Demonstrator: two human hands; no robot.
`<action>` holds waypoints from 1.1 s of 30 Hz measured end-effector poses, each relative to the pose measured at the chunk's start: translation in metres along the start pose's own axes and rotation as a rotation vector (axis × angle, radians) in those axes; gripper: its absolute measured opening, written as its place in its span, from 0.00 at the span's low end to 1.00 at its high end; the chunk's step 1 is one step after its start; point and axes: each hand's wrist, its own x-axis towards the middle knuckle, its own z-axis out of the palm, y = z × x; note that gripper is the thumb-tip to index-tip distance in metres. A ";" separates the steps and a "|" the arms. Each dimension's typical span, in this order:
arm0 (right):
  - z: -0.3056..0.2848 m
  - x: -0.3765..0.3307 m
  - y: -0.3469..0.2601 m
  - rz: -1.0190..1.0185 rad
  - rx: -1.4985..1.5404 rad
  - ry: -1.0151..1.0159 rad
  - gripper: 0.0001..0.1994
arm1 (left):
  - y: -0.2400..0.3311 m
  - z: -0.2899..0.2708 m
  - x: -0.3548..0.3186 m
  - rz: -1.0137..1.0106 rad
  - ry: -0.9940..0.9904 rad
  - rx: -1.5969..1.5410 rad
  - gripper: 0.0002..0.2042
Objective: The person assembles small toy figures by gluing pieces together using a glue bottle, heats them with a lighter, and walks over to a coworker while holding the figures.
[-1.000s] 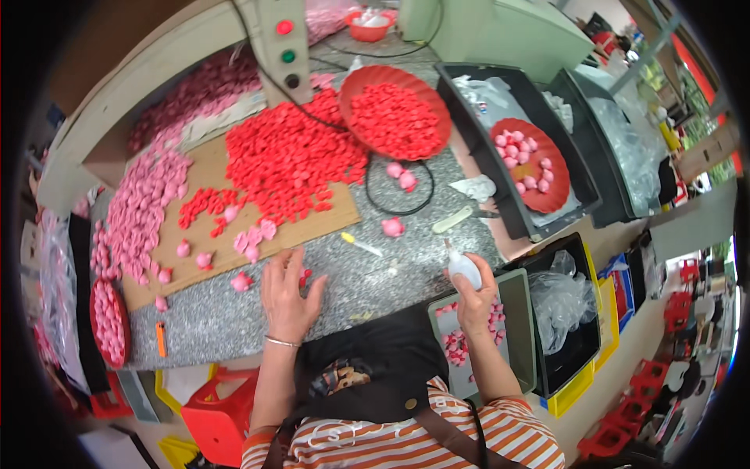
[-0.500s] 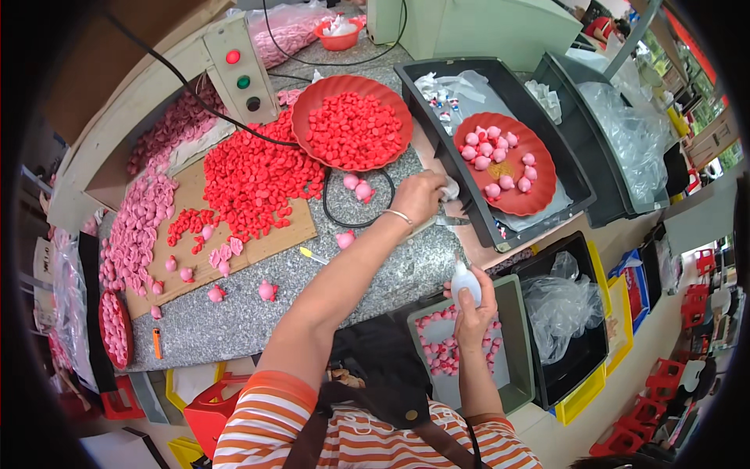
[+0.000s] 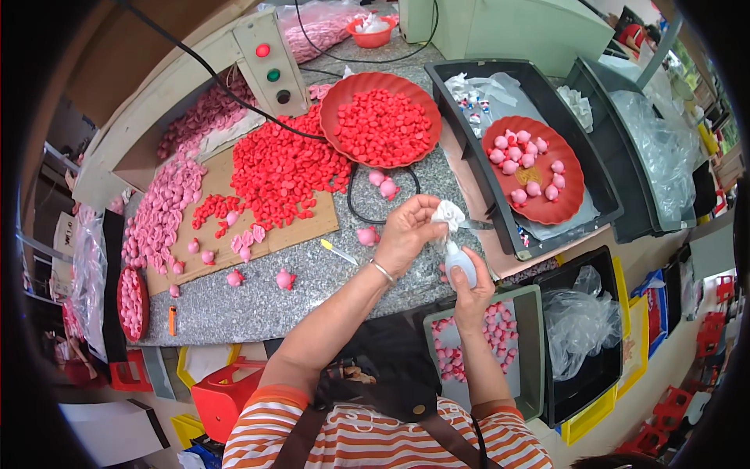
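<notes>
My left hand (image 3: 406, 238) pinches a crumpled white tissue (image 3: 448, 213) over the near right part of the stone worktop. Just below it, my right hand (image 3: 473, 306) is wrapped round a pale squeeze bottle (image 3: 461, 267), nozzle up. The bottle's tip meets the lower end of the tissue. A small pink bit shows beside the bottle; whether my fingers hold it I cannot tell. Behind the tissue lies a flat metal blade (image 3: 478, 224). Left of my hands are a yellow-tipped pen-like tool (image 3: 337, 252) and a round pink toy piece (image 3: 368, 235).
Red pieces fill a scalloped red dish (image 3: 332, 125) beside a heap of red pieces (image 3: 281, 168). In a black tray (image 3: 500, 211) sits another red dish (image 3: 562, 205) with pink figures. A grey-green bin (image 3: 533, 352) stands below my right hand. A black cable (image 3: 211, 74) crosses the worktop.
My left hand has drawn the tissue back from the black tray's edge to the bottle's nozzle. My right hand keeps hold of the bottle. The view has shifted slightly.
</notes>
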 end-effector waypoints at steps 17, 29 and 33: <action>-0.016 -0.032 0.005 0.155 0.339 0.087 0.23 | 0.018 -0.018 -0.068 0.573 -0.064 1.070 0.14; 0.112 -0.044 0.007 0.363 0.306 -0.436 0.20 | 0.077 -0.159 -0.195 0.346 0.550 1.447 0.20; 0.138 -0.054 0.010 0.368 0.317 -0.526 0.20 | 0.074 -0.168 -0.194 0.217 0.449 1.083 0.21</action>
